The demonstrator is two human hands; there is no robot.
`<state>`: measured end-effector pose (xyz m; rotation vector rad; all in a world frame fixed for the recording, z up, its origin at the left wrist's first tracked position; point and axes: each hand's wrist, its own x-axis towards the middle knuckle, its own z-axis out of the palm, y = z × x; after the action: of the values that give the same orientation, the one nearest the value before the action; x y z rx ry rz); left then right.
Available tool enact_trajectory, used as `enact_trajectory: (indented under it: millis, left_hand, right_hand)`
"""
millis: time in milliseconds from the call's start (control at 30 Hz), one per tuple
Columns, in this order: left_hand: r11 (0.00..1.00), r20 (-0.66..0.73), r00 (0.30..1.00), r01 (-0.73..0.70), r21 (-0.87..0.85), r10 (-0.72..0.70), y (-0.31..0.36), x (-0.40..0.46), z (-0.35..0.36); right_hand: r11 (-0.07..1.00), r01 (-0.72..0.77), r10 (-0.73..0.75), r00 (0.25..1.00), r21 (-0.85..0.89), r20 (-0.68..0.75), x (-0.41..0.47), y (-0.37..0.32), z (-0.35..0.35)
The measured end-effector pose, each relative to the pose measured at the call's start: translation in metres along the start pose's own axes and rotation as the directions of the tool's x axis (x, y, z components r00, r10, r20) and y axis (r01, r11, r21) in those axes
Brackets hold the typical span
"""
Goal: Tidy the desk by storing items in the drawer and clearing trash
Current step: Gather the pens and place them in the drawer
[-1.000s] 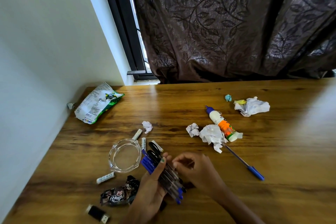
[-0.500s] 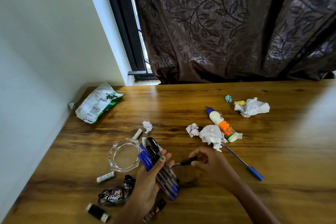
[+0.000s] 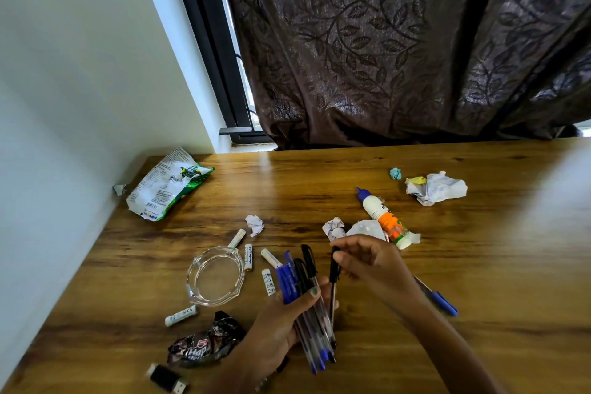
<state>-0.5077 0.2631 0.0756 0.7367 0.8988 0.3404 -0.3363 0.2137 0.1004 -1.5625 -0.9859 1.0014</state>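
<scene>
- Wooden desk [image 3: 479, 265] under a dark leaf-patterned curtain [image 3: 399, 41], littered as before with batteries, wrappers and crumpled paper.
- Left hand [image 3: 281, 326] still grips the bundle of pens [image 3: 307, 301], lifted slightly above the desk.
- Right hand [image 3: 371, 262], half a second ago pinching a black pen [image 3: 334, 275] low and level, now holds it upright just beside the bundle.
- Glass ashtray [image 3: 215, 278] unmoved.

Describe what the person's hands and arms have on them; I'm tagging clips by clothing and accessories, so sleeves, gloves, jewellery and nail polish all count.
Both forearms are bare as far as the frame shows: no sleeves, no gloves. The left hand has green polish on its thumbnail. The right hand shows no rings or polish that I can make out. Something small and blurred sits near the left wrist at the bottom edge; I cannot tell whether it is worn.
</scene>
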Motion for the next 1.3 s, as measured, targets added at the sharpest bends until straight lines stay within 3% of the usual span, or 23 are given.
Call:
enact_trajectory:
  millis: [333, 467, 567, 667, 1000, 1100, 1167, 1233, 1300]
  left_hand:
    - [0.992, 0.063, 0.998, 0.010, 0.126, -0.018, -0.010, 0.005, 0.012]
    - [0.994, 0.016, 1.000, 0.022, 0.104, -0.023, -0.011, 0.006, 0.014]
    - [0.996, -0.003, 0.999, 0.041, 0.074, -0.041, -0.011, 0.006, 0.012]
    - [0.997, -0.005, 0.999, 0.045, 0.068, -0.045, -0.013, 0.006, 0.012]
    - [0.995, 0.002, 0.996, 0.090, 0.030, -0.090, -0.027, -0.003, 0.025]
    - [0.997, -0.027, 0.996, 0.083, 0.009, -0.082, -0.035, -0.009, 0.028]
    - [0.996, -0.049, 0.995, 0.086, -0.007, -0.086, -0.040, -0.014, 0.030]
    - [0.995, -0.067, 0.993, 0.095, -0.032, -0.097, -0.045, -0.019, 0.032]
    - [0.993, -0.071, 0.992, 0.102, -0.054, -0.106, -0.050, -0.024, 0.036]
  right_hand:
    - [0.999, -0.032, 0.033, 0.999, 0.010, -0.043, -0.002, 0.013, 0.008]
    - [0.977, -0.027, -0.014, 0.982, -0.210, -0.190, -0.003, 0.026, -0.012]
    - [0.818, -0.105, -0.122, 0.929, -0.565, -0.350, -0.012, 0.044, -0.037]
    - [0.640, -0.170, -0.211, 0.899, -0.750, -0.383, -0.025, 0.065, -0.055]
    - [0.492, -0.282, 0.037, 0.952, -0.824, -0.304, -0.055, 0.065, -0.054]
    - [0.591, -0.268, 0.130, 0.962, -0.761, -0.238, -0.065, 0.051, -0.065]
    - [0.724, -0.288, 0.171, 0.955, -0.626, -0.241, -0.071, 0.048, -0.071]
    - [0.919, -0.228, 0.137, 0.950, -0.321, -0.281, -0.079, 0.043, -0.071]
    - [0.993, -0.119, 0.111, 0.939, -0.004, -0.326, -0.087, 0.035, -0.064]
